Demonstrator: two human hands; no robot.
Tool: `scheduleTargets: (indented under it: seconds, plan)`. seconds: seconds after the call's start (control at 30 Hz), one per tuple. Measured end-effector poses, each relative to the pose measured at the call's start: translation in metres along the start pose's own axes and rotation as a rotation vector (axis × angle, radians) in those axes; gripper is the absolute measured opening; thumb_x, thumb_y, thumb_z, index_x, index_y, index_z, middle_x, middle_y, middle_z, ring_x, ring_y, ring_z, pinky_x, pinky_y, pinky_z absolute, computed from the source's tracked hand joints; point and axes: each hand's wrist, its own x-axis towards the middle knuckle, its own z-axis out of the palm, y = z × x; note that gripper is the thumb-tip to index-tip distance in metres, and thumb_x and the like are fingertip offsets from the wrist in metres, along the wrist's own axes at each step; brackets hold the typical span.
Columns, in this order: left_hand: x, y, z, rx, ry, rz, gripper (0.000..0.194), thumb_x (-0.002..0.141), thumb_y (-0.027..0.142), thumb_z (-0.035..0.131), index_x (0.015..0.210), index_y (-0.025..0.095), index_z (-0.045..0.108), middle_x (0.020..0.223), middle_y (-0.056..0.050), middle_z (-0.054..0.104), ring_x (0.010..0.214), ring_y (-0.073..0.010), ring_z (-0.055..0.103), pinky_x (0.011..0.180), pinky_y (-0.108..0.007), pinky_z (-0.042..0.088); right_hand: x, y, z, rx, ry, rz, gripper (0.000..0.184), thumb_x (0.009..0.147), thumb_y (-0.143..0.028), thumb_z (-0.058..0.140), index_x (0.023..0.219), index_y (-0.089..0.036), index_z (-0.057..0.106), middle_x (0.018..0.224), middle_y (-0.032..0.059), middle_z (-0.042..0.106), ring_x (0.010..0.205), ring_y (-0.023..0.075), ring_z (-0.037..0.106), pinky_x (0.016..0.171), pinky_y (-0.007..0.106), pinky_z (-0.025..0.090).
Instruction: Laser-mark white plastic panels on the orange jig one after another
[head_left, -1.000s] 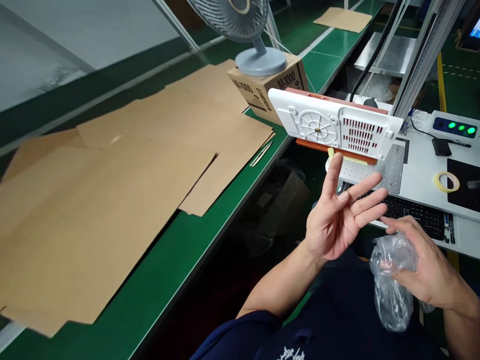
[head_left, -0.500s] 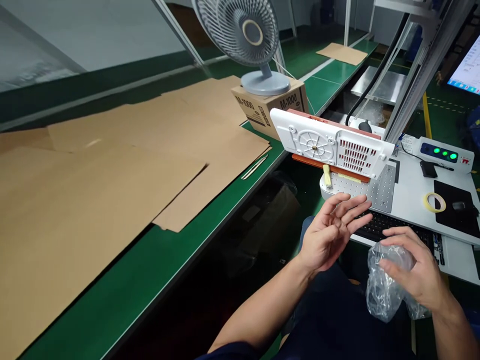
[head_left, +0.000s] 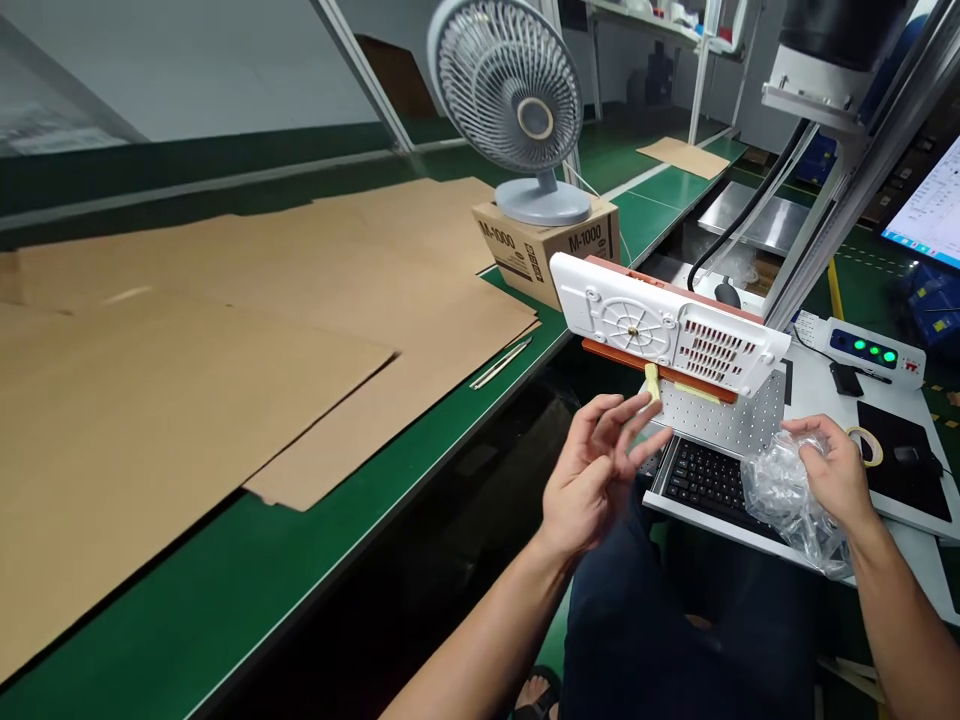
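Note:
My left hand [head_left: 596, 470] hovers palm up below a white plastic panel [head_left: 667, 325], fingers loosely spread and holding nothing. The panel rests on an orange fixture [head_left: 660, 365] over a perforated metal plate [head_left: 720, 415]. My right hand [head_left: 829, 470] grips a crumpled clear plastic bag [head_left: 787, 500] above a black keyboard [head_left: 705, 480], to the right of the left hand.
Flat cardboard sheets [head_left: 187, 340] cover the green bench [head_left: 300, 560] on the left. A grey fan [head_left: 517, 110] stands on a small carton [head_left: 551, 245]. A control box with green lights [head_left: 870, 350], a tape roll [head_left: 870, 445] and a mouse [head_left: 911, 458] lie at the right.
The view tilted upward. My left hand came down and curled its fingers a little. My right hand lifted the plastic bag from my lap to over the keyboard.

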Motion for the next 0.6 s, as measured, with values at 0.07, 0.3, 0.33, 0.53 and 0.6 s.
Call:
scheduleTargets:
  seconds: [0.07, 0.3, 0.33, 0.53, 0.6]
  plan:
    - [0.018, 0.008, -0.018, 0.112, 0.056, 0.064, 0.061, 0.071, 0.005, 0.067, 0.125, 0.033, 0.073, 0.146, -0.006, 0.072, 0.154, -0.0367, 0.056, 0.123, -0.065, 0.054, 0.020, 0.003, 0.004, -0.015, -0.003, 0.048, 0.028, 0.076, -0.033, 0.056, 0.095, -0.022, 0.074, 0.095, 0.0033, 0.079, 0.082, 0.0231, 0.070, 0.075, 0.034, 0.048]
    - [0.147, 0.032, -0.114, 0.576, 0.336, 0.246, 0.051, 0.073, 0.033, 0.073, 0.123, 0.026, 0.062, 0.142, -0.011, 0.069, 0.149, -0.0375, 0.057, 0.122, -0.057, 0.054, 0.081, 0.008, 0.027, -0.191, -0.013, 0.122, 0.049, 0.084, -0.069, 0.067, 0.104, -0.025, 0.075, 0.103, 0.0039, 0.078, 0.093, 0.0272, 0.069, 0.083, 0.037, 0.047]
    - [0.169, 0.034, -0.127, 0.634, 0.369, 0.264, 0.057, 0.075, 0.037, 0.075, 0.128, 0.025, 0.060, 0.147, -0.013, 0.066, 0.150, -0.0374, 0.055, 0.124, -0.055, 0.052, 0.089, 0.010, 0.032, -0.194, 0.014, 0.126, 0.057, 0.082, -0.073, 0.070, 0.110, -0.024, 0.074, 0.111, 0.0055, 0.079, 0.101, 0.0294, 0.070, 0.088, 0.039, 0.049]
    - [0.264, 0.035, -0.172, 0.841, 0.384, 0.252, 0.105, 0.070, 0.050, 0.098, 0.156, 0.021, 0.045, 0.170, -0.023, 0.045, 0.162, -0.0436, 0.042, 0.133, -0.057, 0.037, 0.127, 0.024, 0.065, -0.257, 0.099, 0.084, 0.072, 0.083, -0.065, 0.082, 0.134, -0.018, 0.065, 0.133, 0.0147, 0.076, 0.122, 0.0340, 0.071, 0.101, 0.041, 0.053]
    - [0.278, 0.029, -0.178, 0.848, 0.285, 0.222, 0.106, 0.066, 0.053, 0.101, 0.153, 0.019, 0.049, 0.159, -0.022, 0.056, 0.150, -0.0423, 0.054, 0.126, -0.055, 0.046, 0.135, 0.027, 0.074, -0.306, 0.071, 0.101, 0.061, 0.089, -0.058, 0.083, 0.132, -0.019, 0.068, 0.134, 0.0142, 0.077, 0.124, 0.0336, 0.072, 0.101, 0.040, 0.055]
